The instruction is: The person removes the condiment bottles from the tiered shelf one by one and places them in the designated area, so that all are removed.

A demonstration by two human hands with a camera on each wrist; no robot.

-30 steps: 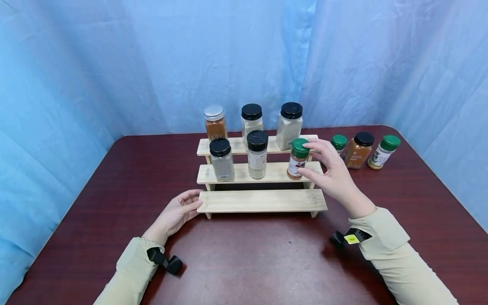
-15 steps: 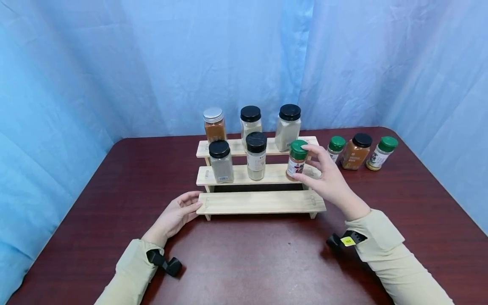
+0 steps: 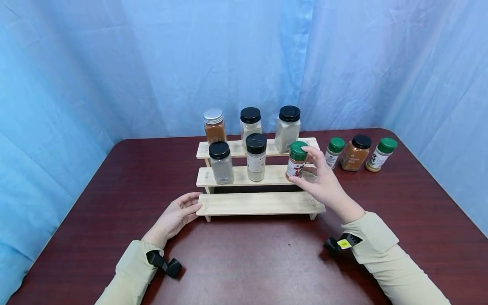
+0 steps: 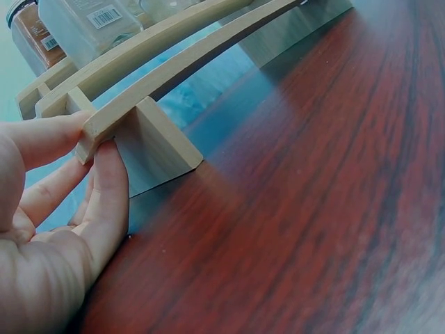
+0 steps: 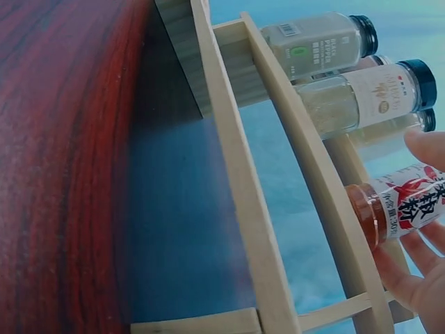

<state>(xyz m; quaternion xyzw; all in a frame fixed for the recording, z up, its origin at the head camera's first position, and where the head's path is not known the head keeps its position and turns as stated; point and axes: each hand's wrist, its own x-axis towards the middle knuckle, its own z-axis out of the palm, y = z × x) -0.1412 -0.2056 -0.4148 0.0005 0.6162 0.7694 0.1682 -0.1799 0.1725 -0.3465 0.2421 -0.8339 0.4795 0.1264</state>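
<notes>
My left hand (image 3: 176, 216) pinches the left end of the lowest step of a three-step wooden rack (image 3: 263, 204). In the left wrist view, fingertips (image 4: 108, 156) lie under the board's corner. My right hand (image 3: 324, 182) holds a small spice jar (image 3: 296, 163) with a green cap and reddish powder. It stands upright at the right end of the middle step, fingers at the cap and thumb low on the front. Its red-and-white label (image 5: 414, 198) shows in the right wrist view. Left of it on that step stand a pepper jar (image 3: 222, 165) and a black-capped shaker (image 3: 256, 161).
On the top step stand a silver-lidded jar (image 3: 214, 127) and two black-lidded jars, one at the right (image 3: 287, 131). Right of the rack, on the dark red table (image 3: 248, 262), are a green-capped jar (image 3: 334, 151), an orange-brown jar (image 3: 356, 153) and another green-capped jar (image 3: 381, 154). Blue curtains hang behind.
My right thumb has slid left and down across the front of the green-capped jar, and its label has turned. The jar keeps its spot on the step. My left hand stays at the rack's end.
</notes>
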